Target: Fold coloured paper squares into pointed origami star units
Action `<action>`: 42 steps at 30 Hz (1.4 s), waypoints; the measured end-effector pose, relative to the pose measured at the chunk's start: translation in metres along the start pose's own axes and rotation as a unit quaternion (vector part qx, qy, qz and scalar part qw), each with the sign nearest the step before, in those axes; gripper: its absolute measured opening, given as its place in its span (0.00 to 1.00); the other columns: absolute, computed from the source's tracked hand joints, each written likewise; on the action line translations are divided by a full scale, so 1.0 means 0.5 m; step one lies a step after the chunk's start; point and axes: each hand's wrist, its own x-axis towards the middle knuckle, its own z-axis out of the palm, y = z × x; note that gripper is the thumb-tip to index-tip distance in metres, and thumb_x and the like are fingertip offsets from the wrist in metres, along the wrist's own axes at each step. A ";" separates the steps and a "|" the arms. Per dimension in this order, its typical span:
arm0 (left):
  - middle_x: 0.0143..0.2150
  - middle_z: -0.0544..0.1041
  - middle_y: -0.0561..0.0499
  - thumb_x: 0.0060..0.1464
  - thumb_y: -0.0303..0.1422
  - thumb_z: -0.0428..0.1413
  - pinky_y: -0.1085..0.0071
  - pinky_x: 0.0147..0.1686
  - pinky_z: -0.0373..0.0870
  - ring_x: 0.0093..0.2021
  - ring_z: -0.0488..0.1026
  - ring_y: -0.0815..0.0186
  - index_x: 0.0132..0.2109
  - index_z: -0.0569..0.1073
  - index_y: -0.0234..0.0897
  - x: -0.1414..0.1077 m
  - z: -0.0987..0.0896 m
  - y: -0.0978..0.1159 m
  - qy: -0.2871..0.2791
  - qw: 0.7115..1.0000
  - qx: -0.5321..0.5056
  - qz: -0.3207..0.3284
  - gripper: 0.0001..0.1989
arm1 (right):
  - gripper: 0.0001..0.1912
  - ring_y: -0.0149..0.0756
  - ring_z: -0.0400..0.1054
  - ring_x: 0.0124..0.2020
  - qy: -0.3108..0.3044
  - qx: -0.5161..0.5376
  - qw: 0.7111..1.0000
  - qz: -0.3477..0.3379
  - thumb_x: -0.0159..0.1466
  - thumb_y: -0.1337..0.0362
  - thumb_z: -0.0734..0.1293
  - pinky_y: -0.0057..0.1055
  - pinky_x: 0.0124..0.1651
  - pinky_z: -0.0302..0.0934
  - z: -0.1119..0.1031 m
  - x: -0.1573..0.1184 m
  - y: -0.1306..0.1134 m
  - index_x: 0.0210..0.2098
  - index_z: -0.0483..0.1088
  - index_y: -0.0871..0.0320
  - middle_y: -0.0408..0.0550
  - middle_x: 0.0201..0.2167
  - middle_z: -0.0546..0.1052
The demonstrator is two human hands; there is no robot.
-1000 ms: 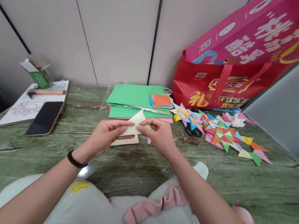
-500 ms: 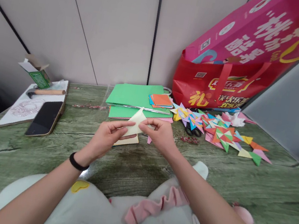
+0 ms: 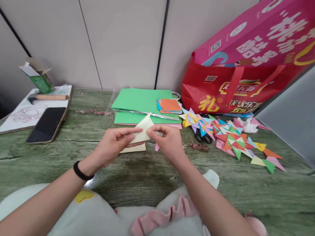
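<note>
A small pale yellow sheet of folded paper (image 3: pixel 144 128) is held up over the table, one corner pointing upward. My left hand (image 3: pixel 114 143) grips its left side between thumb and fingers. At the paper's right edge, my right hand (image 3: pixel 167 139) pinches it between thumb and forefinger. Below the held paper lies a cream-coloured pad or stack of paper (image 3: pixel 133 149), partly hidden by my left hand. A scrap of pink paper (image 3: pixel 157 147) lies just under my right hand.
Green sheets (image 3: pixel 139 99) lie behind my hands, with small orange squares (image 3: pixel 170 105) on top. Colourful folded pieces (image 3: pixel 235 142) and black scissors (image 3: pixel 203 137) are to the right, before a red bag (image 3: pixel 199 88). At left are a phone (image 3: pixel 47 125), hammer (image 3: pixel 48 97) and small box (image 3: pixel 40 80).
Almost nothing differs. The paper's lower edge appears slightly shifted, and both hands keep the same grip.
</note>
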 end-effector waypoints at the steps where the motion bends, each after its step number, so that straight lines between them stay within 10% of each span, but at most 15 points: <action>1: 0.46 0.76 0.48 0.46 0.30 0.58 0.56 0.49 0.68 0.47 0.71 0.58 0.40 0.76 0.35 0.000 0.000 0.000 -0.001 1.000 -0.001 -0.002 0.11 | 0.09 0.29 0.65 0.23 0.002 0.000 1.000 -0.001 0.51 0.62 0.65 0.24 0.22 0.54 0.000 0.000 0.000 0.25 0.71 0.62 0.46 0.24 0.74; 22: 0.38 0.78 0.52 0.43 0.28 0.61 0.61 0.50 0.69 0.38 0.74 0.67 0.41 0.76 0.35 0.000 0.000 -0.001 0.016 1.000 0.007 -0.013 0.14 | 0.08 0.30 0.65 0.28 0.007 0.036 0.999 -0.019 0.51 0.62 0.66 0.25 0.25 0.57 0.004 0.000 0.001 0.27 0.67 0.61 0.46 0.27 0.71; 31: 0.42 0.78 0.48 0.45 0.30 0.60 0.61 0.50 0.68 0.41 0.75 0.62 0.44 0.74 0.35 0.001 -0.006 -0.004 0.026 0.999 0.043 -0.015 0.17 | 0.34 0.31 0.67 0.27 -0.010 0.085 0.996 0.028 0.41 0.62 0.73 0.28 0.27 0.62 0.019 -0.005 0.012 0.45 0.56 0.56 0.44 0.32 0.71; 42: 0.46 0.76 0.50 0.46 0.29 0.59 0.61 0.50 0.69 0.43 0.74 0.62 0.44 0.75 0.36 -0.002 0.000 -0.005 0.008 0.997 0.072 0.022 0.15 | 0.25 0.30 0.67 0.24 -0.043 0.136 0.988 0.060 0.46 0.61 0.71 0.25 0.22 0.59 0.008 -0.002 0.004 0.41 0.62 0.59 0.44 0.26 0.73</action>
